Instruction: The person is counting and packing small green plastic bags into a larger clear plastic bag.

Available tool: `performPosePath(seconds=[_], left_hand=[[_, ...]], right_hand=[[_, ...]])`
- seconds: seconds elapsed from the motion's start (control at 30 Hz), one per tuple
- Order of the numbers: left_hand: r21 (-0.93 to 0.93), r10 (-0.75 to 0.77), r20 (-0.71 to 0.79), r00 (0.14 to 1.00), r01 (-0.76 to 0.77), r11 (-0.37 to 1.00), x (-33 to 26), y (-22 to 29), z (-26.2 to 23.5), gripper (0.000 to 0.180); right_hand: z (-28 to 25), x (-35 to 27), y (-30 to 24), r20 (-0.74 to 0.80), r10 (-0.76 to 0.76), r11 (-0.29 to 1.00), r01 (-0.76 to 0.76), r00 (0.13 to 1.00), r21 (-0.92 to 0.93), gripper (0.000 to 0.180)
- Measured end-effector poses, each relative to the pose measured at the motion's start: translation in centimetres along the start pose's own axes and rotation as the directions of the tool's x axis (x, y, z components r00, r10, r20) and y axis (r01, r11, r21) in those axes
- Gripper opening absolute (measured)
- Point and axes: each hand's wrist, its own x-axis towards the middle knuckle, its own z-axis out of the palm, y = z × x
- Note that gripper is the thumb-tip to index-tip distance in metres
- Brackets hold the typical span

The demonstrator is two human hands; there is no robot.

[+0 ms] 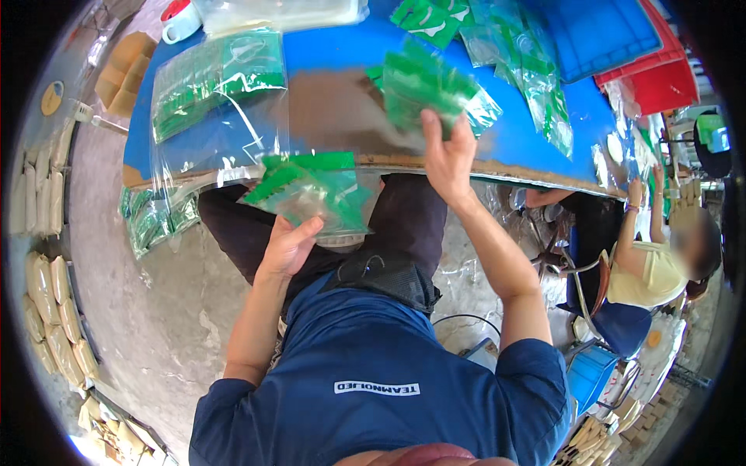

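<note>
My left hand (pixel 289 245) holds a small stack of clear plastic packets with green printed headers (pixel 311 190) over my lap, just below the table edge. Up on the table, my right hand (pixel 447 151) grips another bunch of the same green packets (pixel 427 85), which looks blurred. The table top (pixel 342 54) is blue with a worn brown patch in the middle. A large clear bag filled with green packets (pixel 214 78) lies on the table to the left, its lower end hanging over the edge.
More green packets (pixel 528 70) are strewn at the table's right, beside blue (pixel 598 31) and red (pixel 660 81) trays. Another person in a yellow top (pixel 649 268) sits at the right. Tan sacks (pixel 54 311) line the concrete floor at left.
</note>
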Motion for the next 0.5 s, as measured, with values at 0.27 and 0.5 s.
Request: performPosePath(seconds=[0.27, 0.5], left_hand=[[-0.184, -0.028, -0.141, 0.99, 0.002, 0.983, 2.5, -1.4, 3.0, 0.05], [-0.087, 0.058, -0.098, 0.993, -0.066, 0.994, 0.3, 0.1, -0.3, 0.058]], right_hand=[[2.3, -0.3, -2.5, 0.528, 0.432, 0.866, -0.5, 0.731, -0.016, 0.039], [2.0, -3.2, -0.2, 0.423, -0.172, 0.959, 0.249, 0.89, -0.134, 0.064]])
